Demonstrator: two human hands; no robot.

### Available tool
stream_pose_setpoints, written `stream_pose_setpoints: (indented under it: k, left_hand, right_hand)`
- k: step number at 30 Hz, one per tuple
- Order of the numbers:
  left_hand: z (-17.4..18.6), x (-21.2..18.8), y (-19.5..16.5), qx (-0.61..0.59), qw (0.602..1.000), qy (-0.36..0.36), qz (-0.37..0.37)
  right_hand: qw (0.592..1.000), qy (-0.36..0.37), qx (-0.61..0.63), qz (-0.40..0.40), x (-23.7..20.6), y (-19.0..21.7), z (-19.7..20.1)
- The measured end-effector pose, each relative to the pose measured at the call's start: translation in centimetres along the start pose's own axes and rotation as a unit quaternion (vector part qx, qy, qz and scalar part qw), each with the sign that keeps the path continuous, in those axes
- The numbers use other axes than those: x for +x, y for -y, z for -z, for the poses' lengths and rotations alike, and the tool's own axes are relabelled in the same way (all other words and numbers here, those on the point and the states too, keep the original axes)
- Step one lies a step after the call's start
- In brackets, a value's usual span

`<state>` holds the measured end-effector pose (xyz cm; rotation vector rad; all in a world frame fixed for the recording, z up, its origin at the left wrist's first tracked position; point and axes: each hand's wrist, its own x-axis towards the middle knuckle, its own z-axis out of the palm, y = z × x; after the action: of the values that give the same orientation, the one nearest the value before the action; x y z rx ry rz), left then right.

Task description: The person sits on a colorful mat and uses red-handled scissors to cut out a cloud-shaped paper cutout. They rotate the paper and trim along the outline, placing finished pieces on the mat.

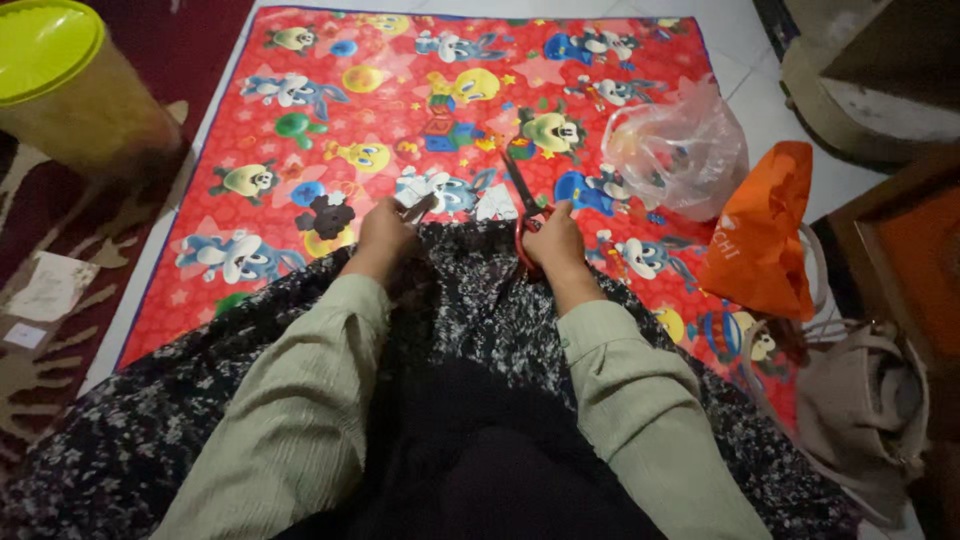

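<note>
Hands worked at the far edge of dark floral fabric (470,290): left hand (385,232) pinched its hem, right hand (553,243) gripped red-handled scissors (525,205), blades apart. Beyond lay a cartoon-print mat (400,90), mostly bare.

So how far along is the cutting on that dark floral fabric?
Early, by the look of it. Done: the fabric is spread over the lap and the cartoon mat. In hand: the left hand grips its edge, and the right hand holds red-handled scissors, blades open beyond the edge. No finished cut shows.
</note>
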<state>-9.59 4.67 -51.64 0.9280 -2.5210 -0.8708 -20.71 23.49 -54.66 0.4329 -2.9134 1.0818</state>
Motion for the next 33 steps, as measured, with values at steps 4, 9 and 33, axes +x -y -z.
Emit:
stream_pose_setpoints:
  k: [4, 9, 33]
  left_hand:
    - [0.6, 0.0, -0.1, -0.044, 0.999, -0.019, 0.000]
    - [4.4, -0.1, 1.5, 0.223, 0.952, 0.145, 0.151]
    - [8.5, 1.4, -5.6, 0.295, 0.941, -0.164, 0.034]
  right_hand:
    - [1.000, 0.001, -0.017, -0.011, 0.5, 0.9, -0.1]
    - [0.999, -0.024, 0.002, -0.028, 1.7, 2.2, -0.5]
    - [0.968, -0.133, 0.214, -0.005, 0.8, -2.6, 3.3]
